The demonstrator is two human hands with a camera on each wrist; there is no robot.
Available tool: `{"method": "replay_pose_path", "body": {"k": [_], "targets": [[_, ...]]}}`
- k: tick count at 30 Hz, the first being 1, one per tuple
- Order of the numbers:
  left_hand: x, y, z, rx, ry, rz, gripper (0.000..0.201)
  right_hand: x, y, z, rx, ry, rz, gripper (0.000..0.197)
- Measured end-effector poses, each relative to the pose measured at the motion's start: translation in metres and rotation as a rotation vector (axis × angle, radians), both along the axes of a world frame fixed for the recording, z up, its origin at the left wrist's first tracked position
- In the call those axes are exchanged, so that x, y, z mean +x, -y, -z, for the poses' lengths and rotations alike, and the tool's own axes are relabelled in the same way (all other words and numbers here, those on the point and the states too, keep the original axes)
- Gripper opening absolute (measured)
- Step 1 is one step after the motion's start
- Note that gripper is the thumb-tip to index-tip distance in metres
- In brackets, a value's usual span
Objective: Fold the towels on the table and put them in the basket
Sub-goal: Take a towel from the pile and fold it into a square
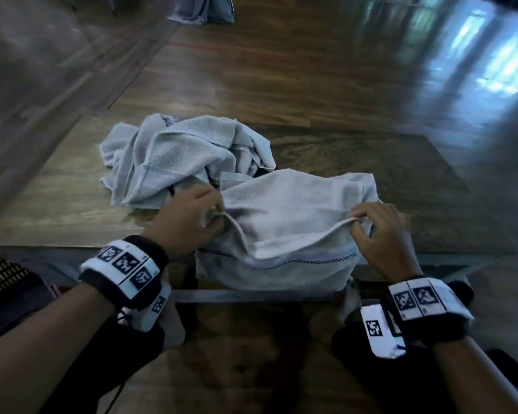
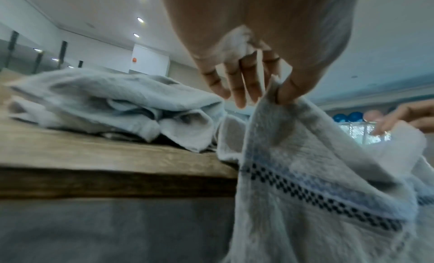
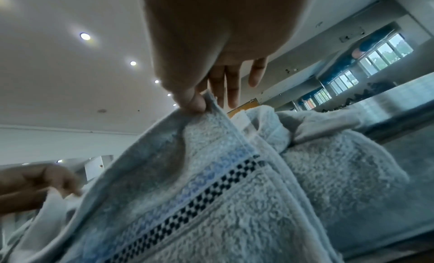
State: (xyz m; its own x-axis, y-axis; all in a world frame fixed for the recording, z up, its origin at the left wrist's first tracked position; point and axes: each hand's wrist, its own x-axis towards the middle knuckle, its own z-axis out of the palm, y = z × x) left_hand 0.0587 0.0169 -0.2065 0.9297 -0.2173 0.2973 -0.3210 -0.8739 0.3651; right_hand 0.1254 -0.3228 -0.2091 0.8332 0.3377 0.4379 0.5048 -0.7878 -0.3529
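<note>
At the table edge, both hands pinch the towel.

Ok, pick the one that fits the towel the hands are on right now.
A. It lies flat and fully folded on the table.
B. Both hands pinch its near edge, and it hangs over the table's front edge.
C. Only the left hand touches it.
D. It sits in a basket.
B: the left hand and right hand each pinch the towel by its hem, and its lower part drapes over the table edge.
</note>
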Motion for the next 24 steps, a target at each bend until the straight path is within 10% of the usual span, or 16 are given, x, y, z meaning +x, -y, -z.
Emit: {"method": "replay_pose_path", "body": {"k": [4, 11, 19, 24], "targets": [[0.006, 0.016, 0.022, 0.299, -0.16, 0.031, 0.012, 0.002, -0.008, 0.014, -0.223, -0.196, -0.097, 0.031], [-0.021, 0.015, 0.019, 0.225, -0.221, 0.142, 0.021, -0.013, 0.013, 0.013, -0.373, -0.357, -0.058, 0.005], [0.021, 0.011, -0.013, -0.128, -0.015, -0.139, 0.016, 0.015, -0.003, -0.035, 0.219, -0.079, -0.01, 0.009], [0.066, 0.008, -0.006, 0.032, -0.055, -0.287, 0.01, 0.053, -0.028, -0.032, 0.326, -0.095, 0.218, 0.012]]}}
